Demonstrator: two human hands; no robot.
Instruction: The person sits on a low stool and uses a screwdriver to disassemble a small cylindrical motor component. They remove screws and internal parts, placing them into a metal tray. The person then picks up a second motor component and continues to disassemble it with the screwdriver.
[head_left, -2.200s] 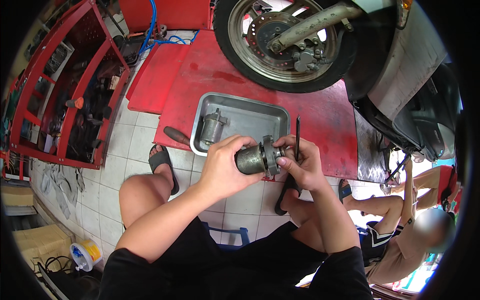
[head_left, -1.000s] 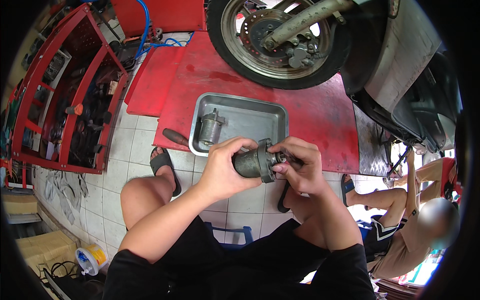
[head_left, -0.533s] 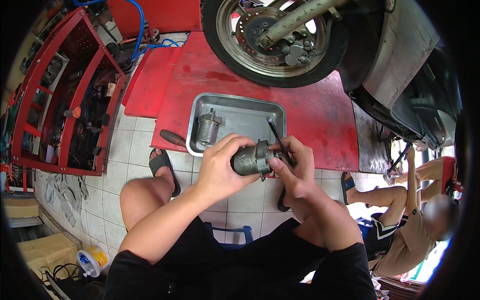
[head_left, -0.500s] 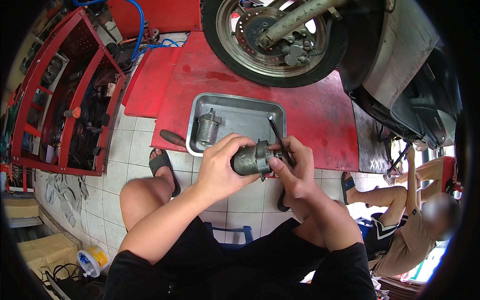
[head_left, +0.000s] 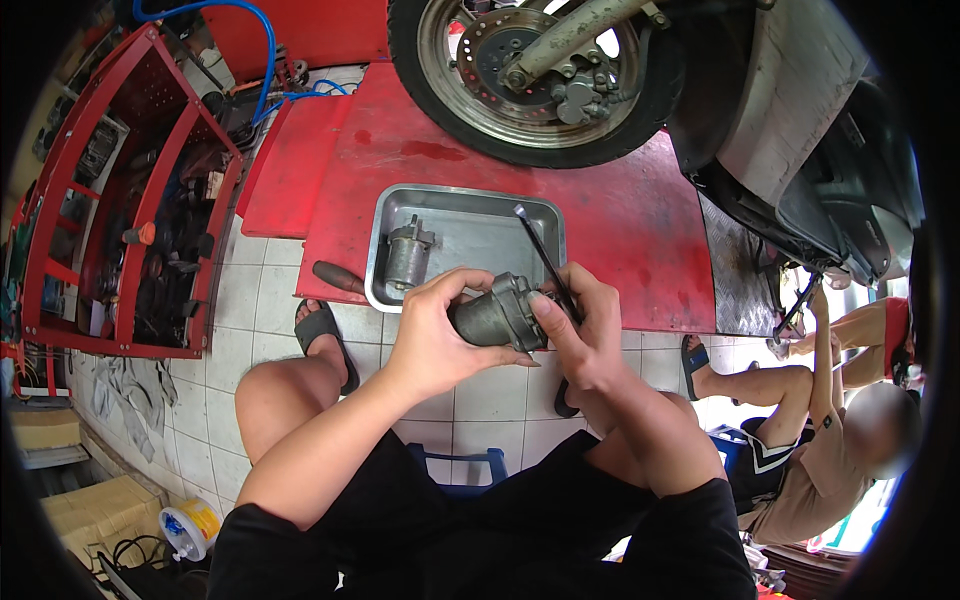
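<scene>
A grey, cylindrical starter motor (head_left: pixel 488 318) is between my hands, above the tile floor and just short of a metal tray (head_left: pixel 470 190). My left hand (head_left: pixel 425 330) wraps round its body from the left. On the flanged end rests the thumb of my right hand (head_left: pixel 585 325), which also grips a slim black metal rod tool (head_left: pixel 541 245) with a bright tip. The rod slants up and left over the tray; its lower end is hidden in the hand. A second, similar motor (head_left: pixel 406 260) stands at the tray's left side.
Under the tray lies a red platform (head_left: pixel 640 250), with a brown handle (head_left: pixel 338 276) at its near edge. A motorcycle wheel (head_left: pixel 540 150) stands beyond. Left is a red tool rack (head_left: pixel 165 200); a blue stool (head_left: pixel 460 472) is below me. Another person (head_left: pixel 815 470) sits at right.
The motor has turned in my hands, its flanged end now more toward me and the right thumb higher on it. The rod tool has swung up and left.
</scene>
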